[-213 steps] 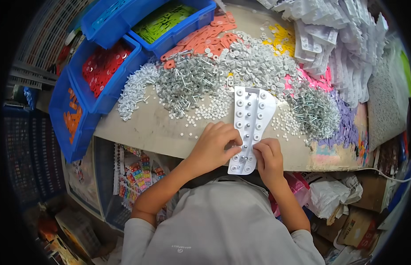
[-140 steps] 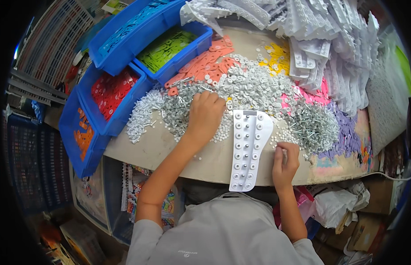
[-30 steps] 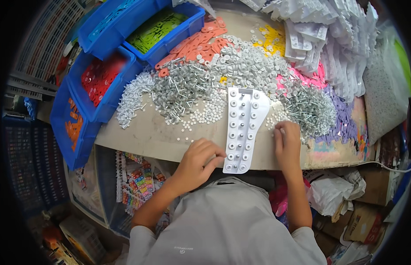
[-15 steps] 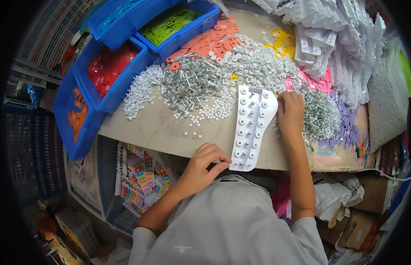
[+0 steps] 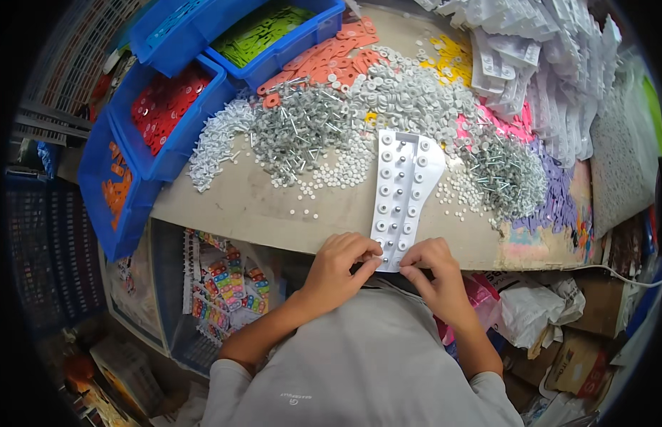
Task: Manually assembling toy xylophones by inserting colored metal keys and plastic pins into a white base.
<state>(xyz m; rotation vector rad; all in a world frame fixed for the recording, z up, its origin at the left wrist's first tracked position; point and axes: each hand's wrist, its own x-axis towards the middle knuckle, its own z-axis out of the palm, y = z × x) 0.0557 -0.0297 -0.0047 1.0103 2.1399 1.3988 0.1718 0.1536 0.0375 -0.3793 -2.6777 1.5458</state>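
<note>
White blister strip with rows of studs, both hands' fingers pinching its near end

A single head-worn fisheye view looks steeply down from close above onto the tabletop, the person's forearms entering from the lower edge; straight edges bend near the rim.

white blister card, long, studded with round pockets: laid at table edge. white tagged packets: heaped at far right. crumpled white bags: below table.
</note>
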